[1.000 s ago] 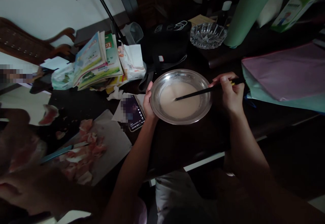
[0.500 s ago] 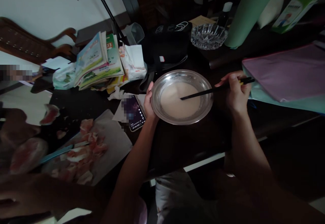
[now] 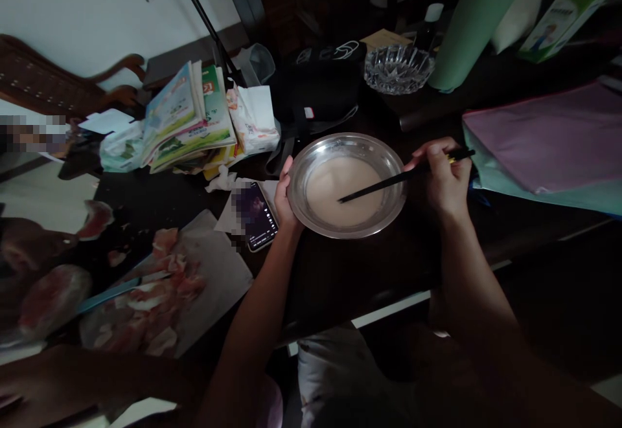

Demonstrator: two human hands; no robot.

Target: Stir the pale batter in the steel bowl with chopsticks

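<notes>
A shiny metal bowl (image 3: 318, 221) with a wide rim holds a pale, milky liquid (image 3: 335, 185). My left hand (image 3: 286, 196) grips the bowl's left side, its fingers partly hidden behind the rim. In my right hand (image 3: 444, 179), at the right of the bowl, is a pair of dark chopsticks (image 3: 383, 184). Their tips dip into the liquid near the middle of the bowl. Just left of my left hand lies a lit phone (image 3: 260, 217) on white paper.
Another person's hand (image 3: 34, 240) is at the left, near watermelon rinds (image 3: 165, 292) and a blue-handled knife (image 3: 109, 294). Behind stand stacked books (image 3: 189, 117), a tissue pack (image 3: 255, 117), a glass ashtray (image 3: 396, 72) and a green cylinder (image 3: 479, 20). A pink folder (image 3: 549, 140) lies right.
My right hand has moved slightly left, and the chopstick tips have shifted left and nearer to me in the liquid. The bowl and my left hand stay nearly in place.
</notes>
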